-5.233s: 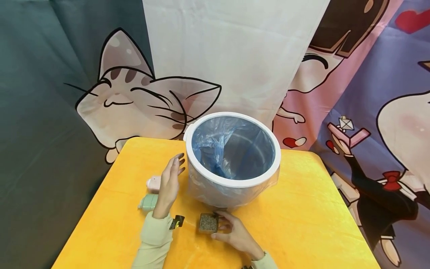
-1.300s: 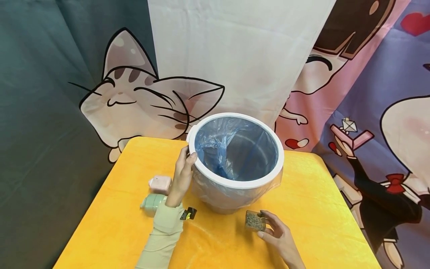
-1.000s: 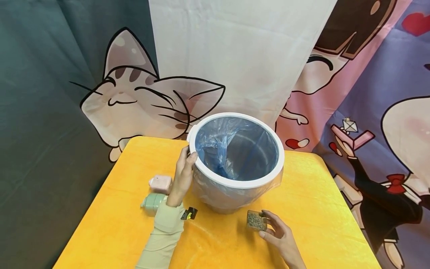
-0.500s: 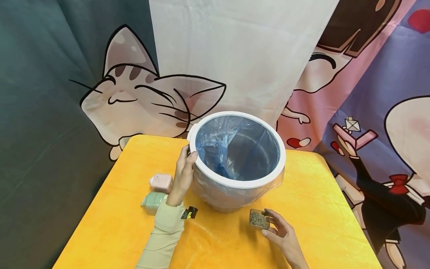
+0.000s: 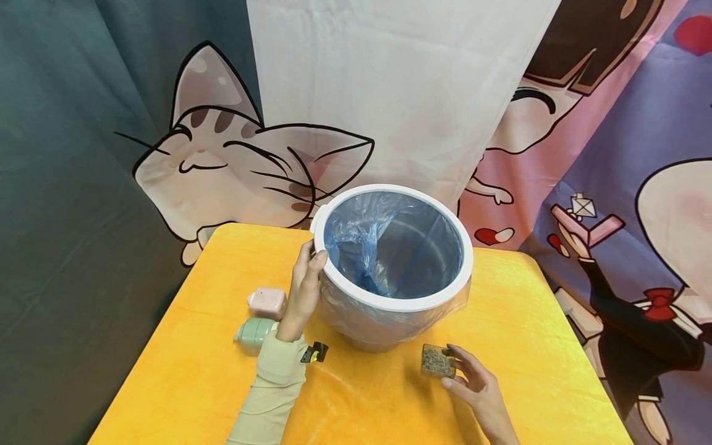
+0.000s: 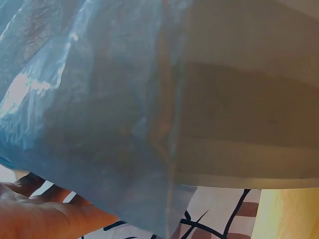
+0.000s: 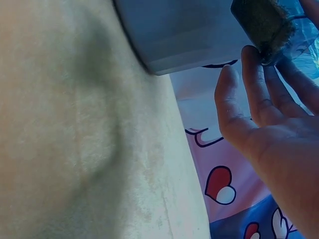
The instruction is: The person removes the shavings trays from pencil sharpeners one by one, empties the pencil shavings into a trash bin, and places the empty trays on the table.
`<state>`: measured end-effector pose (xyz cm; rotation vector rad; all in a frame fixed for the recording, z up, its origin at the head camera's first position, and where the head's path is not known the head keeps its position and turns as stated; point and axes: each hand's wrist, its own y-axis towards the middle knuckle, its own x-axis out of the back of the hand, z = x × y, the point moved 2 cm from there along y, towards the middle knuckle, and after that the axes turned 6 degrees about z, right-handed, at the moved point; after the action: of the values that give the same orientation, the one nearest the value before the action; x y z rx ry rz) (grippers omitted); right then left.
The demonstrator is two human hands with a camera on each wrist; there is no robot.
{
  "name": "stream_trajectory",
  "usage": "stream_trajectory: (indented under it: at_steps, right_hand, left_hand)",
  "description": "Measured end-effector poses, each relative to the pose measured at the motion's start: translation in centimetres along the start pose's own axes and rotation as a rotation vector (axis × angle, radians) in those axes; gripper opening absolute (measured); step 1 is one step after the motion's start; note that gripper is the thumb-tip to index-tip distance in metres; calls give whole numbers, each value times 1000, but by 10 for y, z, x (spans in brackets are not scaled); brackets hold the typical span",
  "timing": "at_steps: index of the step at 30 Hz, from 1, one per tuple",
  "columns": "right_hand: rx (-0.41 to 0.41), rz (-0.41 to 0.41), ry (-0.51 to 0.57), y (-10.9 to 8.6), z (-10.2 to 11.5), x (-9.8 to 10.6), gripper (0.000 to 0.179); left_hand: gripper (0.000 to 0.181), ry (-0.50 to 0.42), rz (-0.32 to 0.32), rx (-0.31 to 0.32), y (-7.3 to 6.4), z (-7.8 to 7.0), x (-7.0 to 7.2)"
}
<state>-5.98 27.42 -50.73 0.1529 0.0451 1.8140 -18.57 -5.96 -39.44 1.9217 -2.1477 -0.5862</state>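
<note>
Near right: right hand [image 5: 477, 388] pinching the small dark speckled block [image 5: 437, 361] between thumb and fingertips, block off the yellow tablecloth [image 5: 361, 414], just right of the bin's base. Near left: green bottle [image 5: 254, 335] lying on its side, pink bottle [image 5: 268, 303] just beyond it, both beside the left forearm. Center: left hand [image 5: 302, 290] gripping the left rim of the white bin [image 5: 389, 303], thumb near side, other fingers partly hidden. Blue plastic liner [image 5: 367, 253] inside, folded over the rim. Far: cartoon-print curtain [image 5: 389, 93].
</note>
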Motion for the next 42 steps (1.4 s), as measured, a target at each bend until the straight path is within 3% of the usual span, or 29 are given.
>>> stream_trajectory:
  at_steps: [11,18,23,33,42]
  right_hand:
    - [-77,-50,20,-2,13,6,58]
    - [-77,-70,-10,-3,20,10,59]
    - [-93,-109,-40,-3,23,11,58]
    - [-87,-120,44,-8,30,16,57]
    - [-71,-128,33,-8,33,18,56]
  left_hand:
    - [51,-19,2,24,0,-1,0]
    - [52,6,25,77,-4,-30,-6]
    - [52,14,22,73,-4,-31,-6]
    - [52,14,31,80,-4,-30,-6]
    - [53,32,38,83,-4,-32,-5]
